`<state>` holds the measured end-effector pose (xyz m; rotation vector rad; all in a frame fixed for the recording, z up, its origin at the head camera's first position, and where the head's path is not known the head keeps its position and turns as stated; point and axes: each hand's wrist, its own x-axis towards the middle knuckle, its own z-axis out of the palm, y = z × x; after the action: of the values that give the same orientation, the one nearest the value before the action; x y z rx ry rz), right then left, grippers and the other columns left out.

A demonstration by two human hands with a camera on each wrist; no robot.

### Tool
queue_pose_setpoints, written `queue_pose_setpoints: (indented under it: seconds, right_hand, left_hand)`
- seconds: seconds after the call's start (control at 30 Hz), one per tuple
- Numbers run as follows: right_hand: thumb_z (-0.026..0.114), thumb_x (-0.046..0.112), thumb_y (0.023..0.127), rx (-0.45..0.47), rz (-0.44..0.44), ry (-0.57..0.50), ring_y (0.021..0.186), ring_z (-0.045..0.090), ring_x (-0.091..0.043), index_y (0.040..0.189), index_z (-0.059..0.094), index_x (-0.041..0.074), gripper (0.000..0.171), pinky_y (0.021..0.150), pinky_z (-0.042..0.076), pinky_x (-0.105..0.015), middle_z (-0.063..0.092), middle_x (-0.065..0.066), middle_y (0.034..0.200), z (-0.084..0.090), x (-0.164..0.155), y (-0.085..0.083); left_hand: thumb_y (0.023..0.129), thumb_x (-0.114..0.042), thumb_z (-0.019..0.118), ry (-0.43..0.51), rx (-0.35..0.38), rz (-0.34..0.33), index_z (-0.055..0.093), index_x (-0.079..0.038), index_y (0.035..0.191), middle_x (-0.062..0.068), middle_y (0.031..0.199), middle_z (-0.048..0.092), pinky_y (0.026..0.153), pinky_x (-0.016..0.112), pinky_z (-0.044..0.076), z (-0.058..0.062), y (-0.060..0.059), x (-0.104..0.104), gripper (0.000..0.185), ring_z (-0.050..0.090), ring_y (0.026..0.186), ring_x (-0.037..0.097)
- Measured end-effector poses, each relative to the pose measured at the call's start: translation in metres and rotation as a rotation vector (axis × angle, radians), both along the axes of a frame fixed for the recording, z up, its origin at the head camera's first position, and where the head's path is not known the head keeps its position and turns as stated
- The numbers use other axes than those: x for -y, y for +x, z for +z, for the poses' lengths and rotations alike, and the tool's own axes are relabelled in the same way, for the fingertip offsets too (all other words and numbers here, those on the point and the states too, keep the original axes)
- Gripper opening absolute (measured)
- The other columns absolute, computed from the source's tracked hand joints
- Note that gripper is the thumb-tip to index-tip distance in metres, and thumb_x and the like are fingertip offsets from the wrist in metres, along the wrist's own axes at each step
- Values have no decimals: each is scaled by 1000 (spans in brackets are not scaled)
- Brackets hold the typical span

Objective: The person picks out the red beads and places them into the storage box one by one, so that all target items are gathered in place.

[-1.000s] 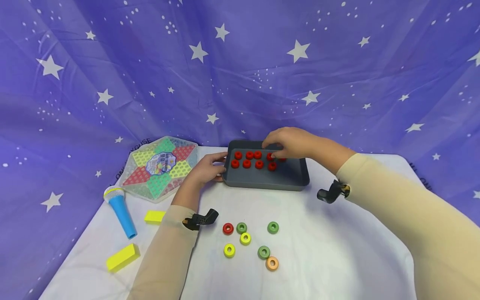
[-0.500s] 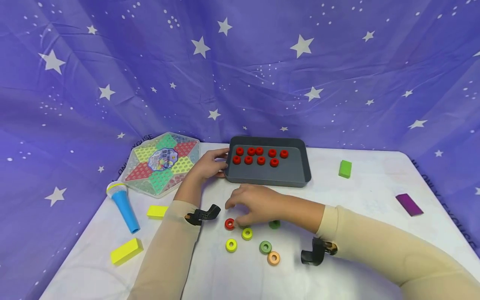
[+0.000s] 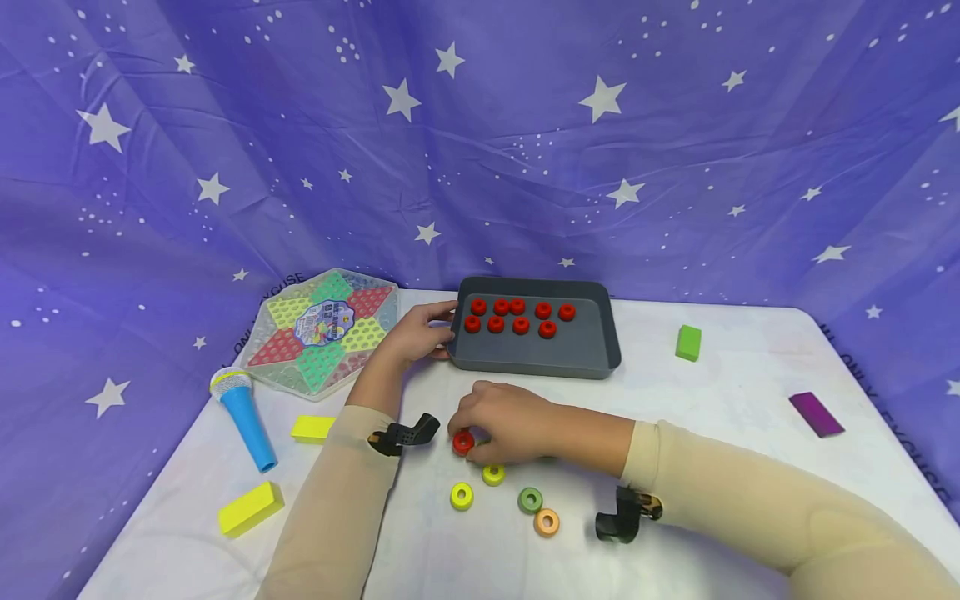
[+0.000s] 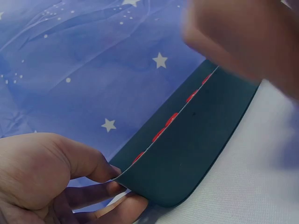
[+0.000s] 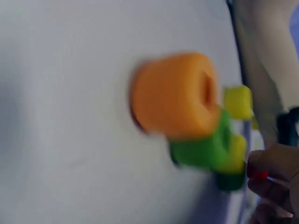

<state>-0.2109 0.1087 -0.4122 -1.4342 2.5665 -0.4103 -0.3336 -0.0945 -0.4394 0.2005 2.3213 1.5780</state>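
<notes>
My left hand (image 3: 414, 335) grips the left end of a dark grey baking tray (image 3: 532, 360); in the left wrist view its thumb is at the rim, with fingers against the outside. Several red ring beads (image 3: 521, 326) sit in two rows inside the tray. In front of it, my right hand (image 3: 516, 422) pinches another red ring bead (image 3: 462, 443) between thumb and fingers, low over the table. Just by that hand are yellow ring beads (image 3: 462, 497), a green ring bead (image 3: 530, 500) and an orange ring bead (image 3: 547, 522). Other green beads are mostly hidden under the hand.
On the left lie a hexagonal Chinese checkers board (image 3: 322, 329), a blue toy microphone (image 3: 249, 427) and yellow blocks (image 3: 251, 509). A green block (image 3: 688, 342) and a purple block (image 3: 816, 414) lie to the right. A purple star-patterned cloth (image 3: 525, 150) hangs behind the table.
My right hand has come from over the tray down to the loose beads in front and now pinches the red one. My left hand stays on the tray.
</notes>
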Motion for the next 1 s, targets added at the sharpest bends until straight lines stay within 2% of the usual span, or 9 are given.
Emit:
queue_pose_setpoints:
  seconds: [0.13, 0.17, 0.3, 0.5, 0.67, 0.77, 1.0]
  right_hand:
    - [77, 27, 85, 32, -37, -40, 99, 52, -9, 116, 74, 25, 31, 85, 49, -25, 68, 17, 105, 24, -19, -14]
    - [77, 26, 85, 41, -50, -45, 102, 53, -10, 117, 74, 23, 32, 91, 50, -27, 69, 16, 107, 31, -25, -20]
    - [77, 23, 86, 60, -110, -30, 112, 56, -13, 118, 74, 22, 32, 100, 50, -34, 69, 16, 114, 52, -49, -44]
    - [78, 17, 86, 80, -191, 16, 112, 59, -24, 118, 75, 21, 33, 97, 52, -42, 71, 8, 117, 70, -87, -82]
    - [77, 9, 85, 82, -205, 53, 112, 62, -27, 120, 74, 12, 35, 101, 51, -48, 72, 0, 117, 75, -112, -112]
    - [75, 7, 86, 74, -210, 112, 114, 63, -29, 121, 73, 9, 35, 99, 52, -48, 72, -3, 118, 73, -123, -126]
    - [77, 8, 85, 28, -234, 285, 108, 58, -27, 117, 74, 13, 33, 97, 52, -48, 72, -1, 113, 60, -136, -145]
  left_hand:
    - [93, 2, 57, 2, 5, -2, 48, -15, 153, 17, 141, 54, 69, 34, 63, 3, 1, -1, 62, 68, 94, 28]
    - [93, 2, 57, 3, 6, -4, 48, -15, 153, 17, 142, 53, 69, 34, 63, 3, 1, -1, 62, 68, 95, 29]
    - [93, 3, 56, 9, 13, -9, 47, -14, 153, 18, 142, 53, 68, 34, 63, 2, 0, 0, 63, 68, 95, 30]
    - [93, 4, 56, 12, 17, -11, 47, -15, 153, 17, 142, 53, 68, 35, 63, 0, 0, 0, 64, 68, 93, 29]
    - [93, 4, 56, 10, 18, -11, 47, -15, 153, 17, 142, 53, 69, 35, 63, 0, -1, 2, 63, 68, 94, 28]
    - [93, 4, 56, 18, 17, -10, 48, -15, 153, 17, 141, 53, 68, 36, 63, 0, -1, 2, 64, 68, 94, 28]
    - [93, 4, 57, 31, 22, -10, 48, -15, 153, 17, 140, 54, 69, 35, 63, -2, -1, 0, 63, 68, 95, 27]
